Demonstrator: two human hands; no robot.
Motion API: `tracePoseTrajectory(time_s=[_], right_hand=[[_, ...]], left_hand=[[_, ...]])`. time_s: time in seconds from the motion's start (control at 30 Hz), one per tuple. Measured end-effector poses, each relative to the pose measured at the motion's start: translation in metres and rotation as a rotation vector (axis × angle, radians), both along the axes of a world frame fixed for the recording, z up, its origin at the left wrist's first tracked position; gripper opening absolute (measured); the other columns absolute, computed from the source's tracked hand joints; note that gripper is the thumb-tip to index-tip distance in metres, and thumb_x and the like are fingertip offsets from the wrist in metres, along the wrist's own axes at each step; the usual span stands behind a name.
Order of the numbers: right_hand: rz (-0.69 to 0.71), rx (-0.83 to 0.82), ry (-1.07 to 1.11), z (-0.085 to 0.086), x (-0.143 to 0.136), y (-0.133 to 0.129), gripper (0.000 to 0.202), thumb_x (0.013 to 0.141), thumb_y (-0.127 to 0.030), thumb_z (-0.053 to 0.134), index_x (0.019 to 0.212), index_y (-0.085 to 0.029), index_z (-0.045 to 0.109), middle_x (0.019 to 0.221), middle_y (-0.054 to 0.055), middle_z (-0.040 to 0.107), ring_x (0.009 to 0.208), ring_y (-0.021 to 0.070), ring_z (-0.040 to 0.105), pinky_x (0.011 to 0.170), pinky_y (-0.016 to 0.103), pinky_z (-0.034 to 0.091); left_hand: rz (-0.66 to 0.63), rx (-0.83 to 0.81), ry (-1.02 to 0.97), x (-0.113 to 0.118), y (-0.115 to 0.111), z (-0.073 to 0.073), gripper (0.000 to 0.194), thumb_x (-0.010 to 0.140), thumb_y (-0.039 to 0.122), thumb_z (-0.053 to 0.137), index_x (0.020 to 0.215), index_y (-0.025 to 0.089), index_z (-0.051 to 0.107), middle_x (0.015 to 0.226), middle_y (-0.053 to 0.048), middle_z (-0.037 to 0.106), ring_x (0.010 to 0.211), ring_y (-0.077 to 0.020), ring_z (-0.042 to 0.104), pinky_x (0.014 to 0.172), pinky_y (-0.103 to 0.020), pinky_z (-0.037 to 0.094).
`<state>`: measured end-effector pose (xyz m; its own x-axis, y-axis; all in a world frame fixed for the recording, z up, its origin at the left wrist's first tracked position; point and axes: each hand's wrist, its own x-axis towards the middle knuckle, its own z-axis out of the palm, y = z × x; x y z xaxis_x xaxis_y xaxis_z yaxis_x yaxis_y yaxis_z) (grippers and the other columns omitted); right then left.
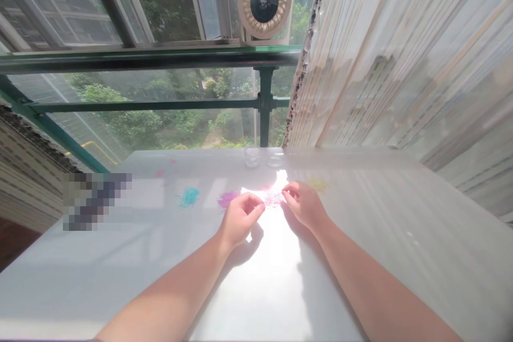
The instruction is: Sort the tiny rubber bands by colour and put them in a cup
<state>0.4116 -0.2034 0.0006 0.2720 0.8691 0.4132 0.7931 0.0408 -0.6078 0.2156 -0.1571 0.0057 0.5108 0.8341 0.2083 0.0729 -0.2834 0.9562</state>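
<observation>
Over the middle of the white table, my left hand has thumb and forefinger pinched together. Whatever it may hold is too small or too washed out by sunlight to name. Opposite it, my right hand is closed in a similar pinch, its contents just as unclear. Between and behind the fingertips lies a pink pile of thin pieces in bright glare. A purple pile of the same sort sits beside my left hand, partly hidden by it. Behind my right hand is a yellow pile.
A turquoise pile lies further left, with small pink bits behind it. At the far edge stand a clear cup and a clear round lid or dish. Green railing and windows are beyond; a curtain hangs at right.
</observation>
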Motion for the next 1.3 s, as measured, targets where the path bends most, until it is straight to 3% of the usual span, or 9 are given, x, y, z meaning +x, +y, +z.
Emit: tracePoseTrajectory(time_s=[0.57,0.77,0.93,1.3], right_hand=[[0.011,-0.075,-0.059,-0.002,0.004,0.000,0.017,0.079,-0.025,0.051,0.073,-0.022,0.066,0.066,0.001,0.058,0.061,0.0158,0.053,0.061,0.028,0.039],[0.014,-0.122,-0.102,-0.008,0.010,-0.001,0.023,0.081,-0.035,0.050,0.074,-0.024,0.068,0.067,0.002,0.059,0.059,0.0179,0.054,0.059,0.031,0.041],[0.010,-0.177,-0.094,-0.016,0.017,0.002,0.029,0.080,-0.043,0.046,0.081,-0.026,0.069,0.081,0.004,0.066,0.069,0.0218,0.061,0.062,0.033,0.045],[-0.161,-0.139,-0.077,-0.018,0.023,0.001,0.032,0.074,-0.047,0.047,0.084,-0.027,0.069,0.087,0.005,0.071,0.070,0.0263,0.065,0.057,0.037,0.051]], left_hand=[[-0.015,-0.017,-0.002,0.002,-0.004,0.002,0.011,0.079,0.026,0.061,0.077,0.015,0.061,0.074,-0.003,0.063,0.070,-0.0147,0.059,0.067,-0.026,0.047],[0.019,-0.010,0.005,0.006,-0.008,0.005,0.009,0.075,0.023,0.062,0.073,0.014,0.063,0.072,-0.003,0.065,0.066,-0.0135,0.057,0.065,-0.025,0.046],[0.058,-0.021,0.021,0.006,-0.010,0.005,0.010,0.073,0.024,0.063,0.075,0.015,0.066,0.073,-0.003,0.067,0.065,-0.0129,0.056,0.063,-0.024,0.045],[0.055,-0.007,0.065,0.005,-0.007,0.002,0.020,0.072,0.033,0.065,0.082,0.018,0.071,0.080,-0.004,0.071,0.070,-0.0151,0.060,0.066,-0.026,0.048]])
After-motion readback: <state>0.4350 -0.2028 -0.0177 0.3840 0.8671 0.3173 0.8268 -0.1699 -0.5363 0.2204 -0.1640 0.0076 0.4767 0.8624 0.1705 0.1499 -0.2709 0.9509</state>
